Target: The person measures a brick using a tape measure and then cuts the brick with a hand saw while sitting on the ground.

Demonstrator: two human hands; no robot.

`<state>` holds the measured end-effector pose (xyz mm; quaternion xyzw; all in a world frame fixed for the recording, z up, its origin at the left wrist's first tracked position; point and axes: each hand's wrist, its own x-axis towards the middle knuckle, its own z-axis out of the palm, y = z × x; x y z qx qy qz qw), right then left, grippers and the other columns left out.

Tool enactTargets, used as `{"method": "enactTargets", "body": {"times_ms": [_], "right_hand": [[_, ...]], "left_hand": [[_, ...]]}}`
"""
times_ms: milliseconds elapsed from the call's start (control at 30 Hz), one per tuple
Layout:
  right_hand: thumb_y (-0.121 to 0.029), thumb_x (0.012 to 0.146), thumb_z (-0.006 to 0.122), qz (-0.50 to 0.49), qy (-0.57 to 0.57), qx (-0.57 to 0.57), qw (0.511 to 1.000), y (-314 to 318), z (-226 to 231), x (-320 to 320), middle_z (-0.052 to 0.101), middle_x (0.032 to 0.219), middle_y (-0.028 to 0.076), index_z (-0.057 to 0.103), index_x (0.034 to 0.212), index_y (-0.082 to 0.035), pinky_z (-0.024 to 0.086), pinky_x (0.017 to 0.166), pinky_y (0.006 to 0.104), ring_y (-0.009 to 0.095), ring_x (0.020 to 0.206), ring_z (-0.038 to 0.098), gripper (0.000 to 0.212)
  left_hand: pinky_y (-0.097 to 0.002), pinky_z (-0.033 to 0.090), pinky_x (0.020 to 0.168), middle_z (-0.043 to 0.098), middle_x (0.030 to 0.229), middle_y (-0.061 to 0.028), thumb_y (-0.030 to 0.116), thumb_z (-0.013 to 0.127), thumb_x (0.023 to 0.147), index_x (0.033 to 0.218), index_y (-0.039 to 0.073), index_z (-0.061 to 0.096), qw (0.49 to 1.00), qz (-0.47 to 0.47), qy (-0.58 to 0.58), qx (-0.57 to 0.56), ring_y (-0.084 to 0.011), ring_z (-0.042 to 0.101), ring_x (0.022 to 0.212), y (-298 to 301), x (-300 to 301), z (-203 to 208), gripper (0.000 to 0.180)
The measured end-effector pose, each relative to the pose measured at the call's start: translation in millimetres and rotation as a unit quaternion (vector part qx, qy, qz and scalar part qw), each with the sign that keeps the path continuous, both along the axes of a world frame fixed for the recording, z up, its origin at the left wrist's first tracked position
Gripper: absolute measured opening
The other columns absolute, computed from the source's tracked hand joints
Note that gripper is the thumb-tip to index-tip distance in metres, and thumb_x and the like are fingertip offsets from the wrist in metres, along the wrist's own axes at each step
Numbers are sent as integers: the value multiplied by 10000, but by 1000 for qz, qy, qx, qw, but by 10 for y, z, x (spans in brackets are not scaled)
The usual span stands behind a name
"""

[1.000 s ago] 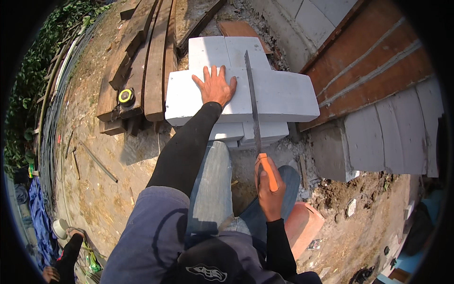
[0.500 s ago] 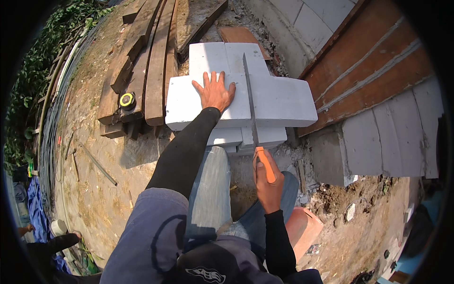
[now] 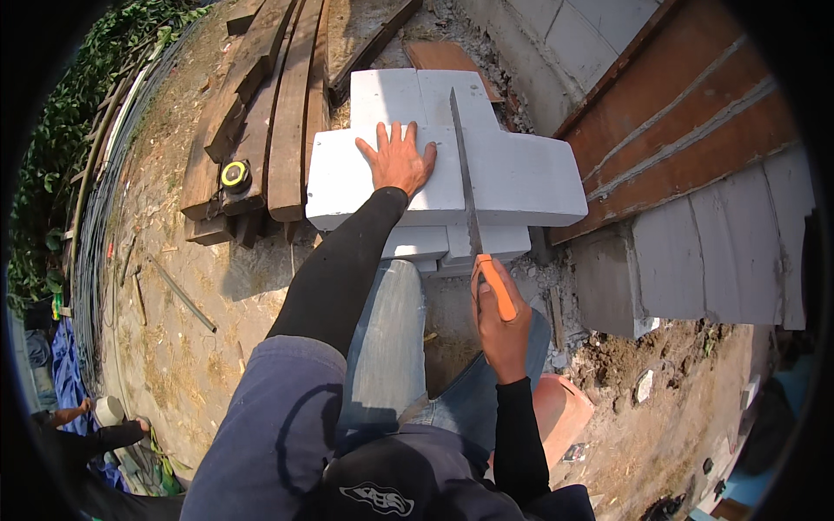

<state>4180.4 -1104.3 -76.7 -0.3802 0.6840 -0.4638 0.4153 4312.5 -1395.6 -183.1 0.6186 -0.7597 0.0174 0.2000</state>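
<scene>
My left hand (image 3: 400,161) lies flat with spread fingers on top of a long white lightweight block (image 3: 530,178), to the left of the saw. In my right hand (image 3: 504,334) is the orange handle of a hand saw (image 3: 469,187). Its dark blade runs away from me across the block's top, with the tip over another white block (image 3: 387,97) behind. How deep the blade sits in the block I cannot tell. More white blocks (image 3: 488,243) are stacked underneath, just beyond my knees.
Timber beams (image 3: 291,130) lie to the left, with a yellow-and-black tape measure (image 3: 235,176) on them. A metal rod (image 3: 182,293) rests on the ground. On the right stand a brown wooden panel (image 3: 695,113) and a grey block wall (image 3: 712,243). Another person's arm (image 3: 113,438) shows at lower left.
My right hand and the saw have shifted slightly away from me and a little right. My left hand stays flat on the block. The whole view has shifted a bit.
</scene>
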Motion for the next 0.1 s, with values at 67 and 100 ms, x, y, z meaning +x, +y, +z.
{"method": "enactTargets", "body": {"times_ms": [67,100], "right_hand": [[-161,1024,612,-1,29,-14,999,350,-239,19,710,1276,172,583,1420,21,503,1023,309,241,1161,689,437],[-161,1024,612,-1,31,-15,999,331,-236,2,710,1276,172,583,1420,21,503,1023,309,241,1161,689,437]], "left_hand": [[-814,157,1088,481,1466,-159,542,486,1008,1478,102,545,1000,1,-4,10,-425,325,1476,43,21,-43,646],[-816,161,1084,483,1463,-156,544,486,1008,1476,104,546,1000,3,-5,7,-424,328,1474,8,17,-25,645]]}}
